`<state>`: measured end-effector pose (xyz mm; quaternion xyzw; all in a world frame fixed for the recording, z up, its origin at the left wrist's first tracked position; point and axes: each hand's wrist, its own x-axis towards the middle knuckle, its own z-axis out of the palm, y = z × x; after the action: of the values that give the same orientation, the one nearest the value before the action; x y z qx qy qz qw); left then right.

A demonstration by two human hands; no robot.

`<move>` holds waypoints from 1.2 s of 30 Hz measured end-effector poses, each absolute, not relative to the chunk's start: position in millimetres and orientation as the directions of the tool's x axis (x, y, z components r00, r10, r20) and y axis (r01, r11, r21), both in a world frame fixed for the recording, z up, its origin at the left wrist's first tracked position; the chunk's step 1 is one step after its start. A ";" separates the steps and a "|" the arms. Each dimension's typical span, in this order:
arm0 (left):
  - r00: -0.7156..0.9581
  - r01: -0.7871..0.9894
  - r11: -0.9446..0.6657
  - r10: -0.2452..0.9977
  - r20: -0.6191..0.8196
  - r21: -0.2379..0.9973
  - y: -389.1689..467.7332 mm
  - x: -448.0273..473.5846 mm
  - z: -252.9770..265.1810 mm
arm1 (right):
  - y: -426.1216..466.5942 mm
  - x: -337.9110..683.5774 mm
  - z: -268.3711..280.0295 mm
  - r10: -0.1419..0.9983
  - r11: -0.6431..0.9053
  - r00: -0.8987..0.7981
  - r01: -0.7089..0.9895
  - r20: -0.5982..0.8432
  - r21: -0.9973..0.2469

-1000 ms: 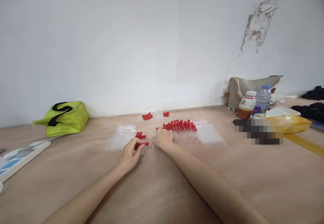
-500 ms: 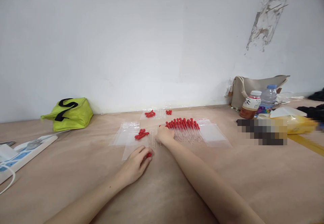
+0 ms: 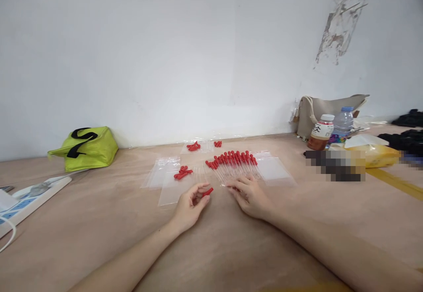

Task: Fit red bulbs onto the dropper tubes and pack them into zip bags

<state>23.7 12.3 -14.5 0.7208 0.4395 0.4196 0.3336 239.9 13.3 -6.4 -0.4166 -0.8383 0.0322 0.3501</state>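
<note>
My left hand (image 3: 191, 204) pinches a red rubber dropper bulb (image 3: 208, 192) between thumb and fingers, its end pointing right. Facing it, my right hand (image 3: 249, 195) is closed at the fingertips on a thin clear dropper tube (image 3: 223, 186), only faintly visible. Beyond the right hand lies a fanned row of droppers (image 3: 233, 160), red bulbs away from me and clear tubes toward me. Loose red bulbs (image 3: 183, 172) sit in a small heap on a clear plastic bag (image 3: 168, 194), with several bare clear tubes (image 3: 199, 174) beside them.
More red bulbs (image 3: 193, 146) and tubes lie near the wall. Zip bags (image 3: 161, 171) are on the left, others (image 3: 276, 171) on the right. Further out are a green bag (image 3: 90, 149), a power strip (image 3: 33, 201), bottles (image 3: 320, 132) and a yellow tissue pack (image 3: 380, 156).
My right hand has drawn back from beside the dropper row, toward me and to the right, with a thin tube. My left hand has moved slightly right and up, still holding the red bulb.
</note>
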 end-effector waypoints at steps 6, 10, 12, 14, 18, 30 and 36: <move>0.334 0.420 -0.411 0.899 0.283 0.809 10.4 22.1 -18.0 | 6.1 236.2 -11.6 0.678 0.686 -0.409 0.650 0.610 -0.327; 0.332 0.424 -0.405 0.902 0.277 0.810 10.8 23.2 -16.6 | 6.5 232.1 -11.5 0.691 0.675 -0.419 0.666 0.589 -0.318; 0.333 0.431 -0.411 0.900 0.282 0.803 11.2 24.2 -17.0 | 6.2 231.2 -11.6 0.698 0.670 -0.427 0.673 0.575 -0.314; 0.336 0.439 -0.419 0.897 0.288 0.795 11.5 24.6 -17.8 | 5.8 230.7 -11.6 0.698 0.675 -0.440 0.667 0.566 -0.314; 0.338 0.431 -0.432 0.891 0.302 0.792 12.6 25.1 -19.3 | 5.2 229.9 -11.7 0.691 0.691 -0.453 0.644 0.563 -0.330; 0.365 0.463 -0.529 0.845 0.390 0.711 6.2 26.4 -12.7 | 8.3 232.7 -13.5 0.659 0.741 -0.536 0.582 0.527 -0.335; 0.476 0.537 -0.610 0.789 0.388 0.583 -2.8 27.4 -7.0 | 12.0 237.6 -12.4 0.564 0.799 -0.609 0.573 0.558 -0.182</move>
<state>27.4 -2.8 -7.0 0.8367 0.3961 0.3240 0.1950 237.6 12.0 -12.4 -0.3167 -0.8970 -0.0073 0.3082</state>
